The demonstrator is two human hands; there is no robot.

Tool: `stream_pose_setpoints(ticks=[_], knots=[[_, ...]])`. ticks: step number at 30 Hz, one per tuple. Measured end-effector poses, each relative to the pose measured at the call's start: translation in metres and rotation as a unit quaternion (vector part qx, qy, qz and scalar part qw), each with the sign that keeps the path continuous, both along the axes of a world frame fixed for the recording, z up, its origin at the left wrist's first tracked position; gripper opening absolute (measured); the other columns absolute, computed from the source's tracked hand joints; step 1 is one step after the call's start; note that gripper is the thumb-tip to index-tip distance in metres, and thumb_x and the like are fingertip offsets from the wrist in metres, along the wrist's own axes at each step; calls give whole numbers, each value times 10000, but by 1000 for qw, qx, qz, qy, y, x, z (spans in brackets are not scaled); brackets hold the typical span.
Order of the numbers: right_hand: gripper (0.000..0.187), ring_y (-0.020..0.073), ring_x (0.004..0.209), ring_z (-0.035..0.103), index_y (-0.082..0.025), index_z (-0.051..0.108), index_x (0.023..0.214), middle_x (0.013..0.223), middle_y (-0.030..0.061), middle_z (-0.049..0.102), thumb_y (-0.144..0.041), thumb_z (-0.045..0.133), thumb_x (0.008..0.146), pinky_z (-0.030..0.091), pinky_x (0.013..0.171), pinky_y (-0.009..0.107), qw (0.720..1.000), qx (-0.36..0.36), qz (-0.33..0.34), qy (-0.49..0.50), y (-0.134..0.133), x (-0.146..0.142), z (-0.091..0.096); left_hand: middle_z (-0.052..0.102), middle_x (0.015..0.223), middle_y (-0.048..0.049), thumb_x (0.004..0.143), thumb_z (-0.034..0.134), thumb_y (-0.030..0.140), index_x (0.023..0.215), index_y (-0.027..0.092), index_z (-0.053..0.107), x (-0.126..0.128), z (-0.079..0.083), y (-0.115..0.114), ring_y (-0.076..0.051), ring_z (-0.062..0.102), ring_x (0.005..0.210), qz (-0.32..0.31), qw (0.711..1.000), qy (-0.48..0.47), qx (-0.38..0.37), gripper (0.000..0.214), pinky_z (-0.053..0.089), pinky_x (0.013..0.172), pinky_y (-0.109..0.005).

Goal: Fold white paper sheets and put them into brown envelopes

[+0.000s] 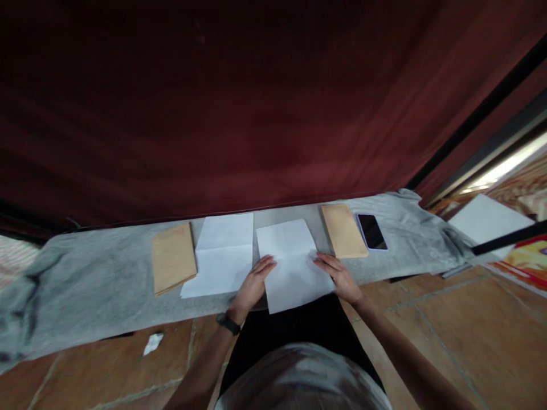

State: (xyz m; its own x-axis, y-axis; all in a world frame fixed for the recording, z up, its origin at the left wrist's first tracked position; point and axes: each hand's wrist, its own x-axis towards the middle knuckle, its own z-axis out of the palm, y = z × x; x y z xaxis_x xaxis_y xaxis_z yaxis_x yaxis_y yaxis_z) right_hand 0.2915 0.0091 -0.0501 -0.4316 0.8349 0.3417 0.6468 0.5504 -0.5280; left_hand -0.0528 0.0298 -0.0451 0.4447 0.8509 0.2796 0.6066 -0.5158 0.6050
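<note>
A white sheet of paper (294, 279) with a crease across its middle lies in front of me, its near end over the edge of the cloth-covered surface. My left hand (254, 282) grips its left edge, fingers together and laid over the paper. On the right edge, my right hand (339, 276) holds it the same way; both thumbs are hard to make out. To the left, more creased white sheets (224, 267) lie next to a stack of brown envelopes (173, 259). A further brown envelope (344, 230) is beyond my right hand.
A smartphone (371, 232) lies right of the single envelope. Grey cloth (106, 279) covers the long narrow surface. Behind it hangs a dark red curtain (256, 125). A crumpled white scrap (152, 343) is on the tiled floor (448, 336). Dark bars (491, 119) stand at right.
</note>
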Motion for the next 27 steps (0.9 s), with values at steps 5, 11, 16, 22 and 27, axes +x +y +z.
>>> stream_pose_setpoints(ticks=[5,11,16,22,27], knots=[[745,267,1450,389,-243,495,1473,1568,74,435,-59,535,753,319,1207,517,996,5,54,-72,-18,3,-2,529,1497,-73,833,405,-48,1365,230,595,-4,0,-1,-194,404,1450,-31,998,55,-13,630,398,1192,-477],[890,253,1465,370,-233,462,1496,1585,72,408,-30,522,631,293,1219,509,992,-17,64,-105,-33,0,-4,495,1530,-38,796,389,-79,1399,263,564,-15,20,-11,-176,387,1459,-55,985,156,-46,714,290,1241,-478],[916,252,1474,354,-243,441,1509,1607,74,364,-21,512,623,234,1234,523,990,-19,55,-125,-36,-6,-8,463,1553,-47,945,371,55,1436,248,524,17,39,-21,-160,372,1467,-55,990,125,-47,550,281,1244,-425],[945,265,1464,370,-258,429,1515,1609,74,359,-11,499,606,221,1228,546,988,-15,62,-138,-35,-7,-9,380,1603,-70,1023,438,388,1495,251,437,90,25,-20,-231,292,1508,-103,982,160,-13,491,231,1246,-477],[915,239,1460,381,-279,426,1514,1597,52,385,10,471,647,238,1228,528,988,-14,68,-138,-36,-4,-7,383,1601,-85,1021,434,437,1496,242,434,76,11,-8,-254,307,1501,-49,983,176,15,514,243,1236,-491]])
